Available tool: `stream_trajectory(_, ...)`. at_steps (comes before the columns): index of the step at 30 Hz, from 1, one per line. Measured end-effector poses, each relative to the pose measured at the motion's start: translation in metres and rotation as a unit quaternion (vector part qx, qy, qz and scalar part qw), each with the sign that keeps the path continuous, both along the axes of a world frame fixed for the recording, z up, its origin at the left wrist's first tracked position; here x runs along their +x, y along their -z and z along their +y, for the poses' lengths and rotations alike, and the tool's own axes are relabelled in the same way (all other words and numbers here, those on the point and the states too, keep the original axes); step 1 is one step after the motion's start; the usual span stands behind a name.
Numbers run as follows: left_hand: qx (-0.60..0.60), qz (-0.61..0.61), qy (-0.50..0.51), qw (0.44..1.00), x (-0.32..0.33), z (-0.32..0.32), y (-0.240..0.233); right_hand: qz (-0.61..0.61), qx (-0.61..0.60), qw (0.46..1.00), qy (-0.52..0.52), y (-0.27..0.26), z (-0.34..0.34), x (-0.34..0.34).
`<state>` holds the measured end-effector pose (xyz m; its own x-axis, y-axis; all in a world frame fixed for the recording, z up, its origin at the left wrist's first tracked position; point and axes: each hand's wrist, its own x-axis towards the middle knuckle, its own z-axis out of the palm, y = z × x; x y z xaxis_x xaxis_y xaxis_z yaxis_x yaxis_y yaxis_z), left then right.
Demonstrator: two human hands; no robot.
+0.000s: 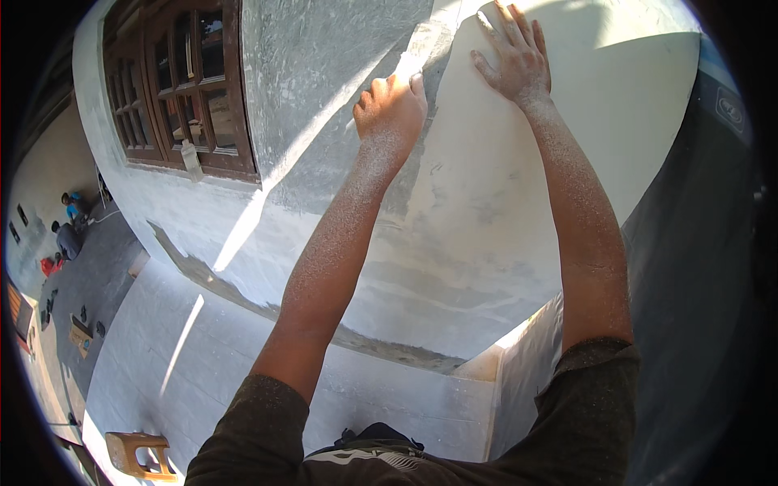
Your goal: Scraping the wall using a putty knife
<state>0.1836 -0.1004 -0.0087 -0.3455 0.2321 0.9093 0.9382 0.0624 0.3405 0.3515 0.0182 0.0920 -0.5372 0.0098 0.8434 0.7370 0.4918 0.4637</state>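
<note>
My left hand [392,106] is closed around the handle of a flat scraper-like tool [428,39], held up against the wall. Sun glare washes out much of that tool, so its exact kind is unclear. To its right, my right hand [516,64] lies palm-down on the wall with its fingers spread, and nothing shows in it. The wall [474,200] is pale and smooth beneath the right hand. Left of the tool, a rough grey patch [316,73] stretches towards the window. Pale dust coats both hands and forearms.
A brown wooden window [182,85] is set in the wall at left, with a clear bottle [191,161] on its ledge. A brown plastic stool [141,454] stands lower left. Two people [68,234] are low down at far left. A dark sheet [687,273] hangs right.
</note>
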Motion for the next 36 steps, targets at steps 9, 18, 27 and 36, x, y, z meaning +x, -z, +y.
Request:
stream_trajectory(9, 0.011, -0.042, 0.017, 0.999, 0.013, 0.002, -0.008, -0.001, 0.013, 1.0, 0.0, -0.002, 0.001, -0.004)
stream_trajectory(18, -0.035, -0.035, 0.042, 0.998, 0.002, 0.005, -0.015, 0.001, -0.016, 1.0, -0.01, -0.002, -0.004, -0.009)
stream_trajectory(27, 0.008, -0.026, 0.077, 0.997, 0.008, 0.006, -0.035, 0.009, 0.014, 0.999, -0.043, 0.0, 0.003, -0.008)
stream_trajectory(36, -0.069, -0.05, 0.055, 0.995, 0.014, -0.001, -0.018, 0.003, 0.031, 1.0, -0.005, 0.001, 0.005, -0.001)
